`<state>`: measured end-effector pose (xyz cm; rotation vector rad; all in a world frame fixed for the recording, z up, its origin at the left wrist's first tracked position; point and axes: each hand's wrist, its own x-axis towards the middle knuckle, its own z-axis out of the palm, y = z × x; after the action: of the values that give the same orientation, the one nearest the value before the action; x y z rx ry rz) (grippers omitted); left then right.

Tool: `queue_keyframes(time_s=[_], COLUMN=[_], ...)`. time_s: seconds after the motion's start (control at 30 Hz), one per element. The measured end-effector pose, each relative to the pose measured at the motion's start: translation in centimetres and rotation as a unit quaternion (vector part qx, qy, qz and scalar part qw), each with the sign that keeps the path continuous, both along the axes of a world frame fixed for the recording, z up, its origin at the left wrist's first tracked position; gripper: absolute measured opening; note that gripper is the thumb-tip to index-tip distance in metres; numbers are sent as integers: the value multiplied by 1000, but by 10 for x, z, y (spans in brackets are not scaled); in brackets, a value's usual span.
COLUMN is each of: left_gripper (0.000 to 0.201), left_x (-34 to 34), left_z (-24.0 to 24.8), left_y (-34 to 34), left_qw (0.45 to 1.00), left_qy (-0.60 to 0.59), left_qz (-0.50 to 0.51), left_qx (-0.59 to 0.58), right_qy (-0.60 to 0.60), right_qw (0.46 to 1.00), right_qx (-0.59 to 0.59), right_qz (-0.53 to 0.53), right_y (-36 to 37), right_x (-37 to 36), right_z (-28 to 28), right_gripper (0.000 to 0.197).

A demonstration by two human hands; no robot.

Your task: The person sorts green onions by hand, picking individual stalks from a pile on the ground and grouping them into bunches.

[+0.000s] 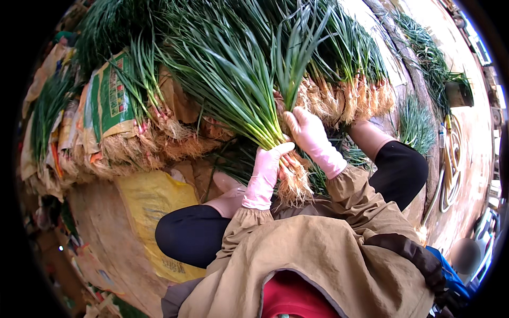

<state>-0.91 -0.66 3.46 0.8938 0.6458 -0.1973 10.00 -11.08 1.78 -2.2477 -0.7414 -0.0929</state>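
Pink gloves cover both hands. My left hand is closed around the lower stalks of a thick bunch of green garlic, whose leaves fan up and to the left. Pale, stringy roots hang out below that grip. Just above and to the right, my right hand pinches the base of a smaller bunch of green garlic with upright leaves. The fingers partly hide the root end of this smaller bunch. Both hands are close together over my lap.
Rows of rooted green garlic lie beyond my hands. On the left, more plants rest on printed sacks. A yellow sack is spread by my left knee. Loose leaves and a coiled hose lie at the right.
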Motion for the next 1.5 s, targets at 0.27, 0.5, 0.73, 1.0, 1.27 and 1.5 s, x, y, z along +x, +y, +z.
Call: queue_keyframes(time_s=[0.27, 0.5, 0.73, 1.0, 1.27, 1.5], left_gripper=[21, 29, 23, 23, 57, 40], left_x=[-6, -12, -14, -22, -14, -7], left_z=[4, 15, 10, 8, -1, 14], left_y=[-2, 0, -5, 0, 12, 8], left_qw=[917, 940, 944, 891, 859, 872], left_qy=[-121, -94, -81, -166, -234, -276], left_qz=[70, 101, 110, 110, 85, 127], left_qx=[-374, -314, -302, -408, -448, -384], right_qy=[558, 602, 264, 444, 211, 72], right_qw=[660, 731, 961, 836, 915, 951], right_qx=[482, 321, 76, 317, -330, -298], right_qz=[-146, 27, -6, -61, 100, -39], right_y=[7, 16, 17, 3, -95, 26], right_x=[30, 23, 11, 22, -1, 119], right_z=[-43, 14, 13, -41, -41, 15], right_gripper=[24, 33, 27, 26, 38, 30])
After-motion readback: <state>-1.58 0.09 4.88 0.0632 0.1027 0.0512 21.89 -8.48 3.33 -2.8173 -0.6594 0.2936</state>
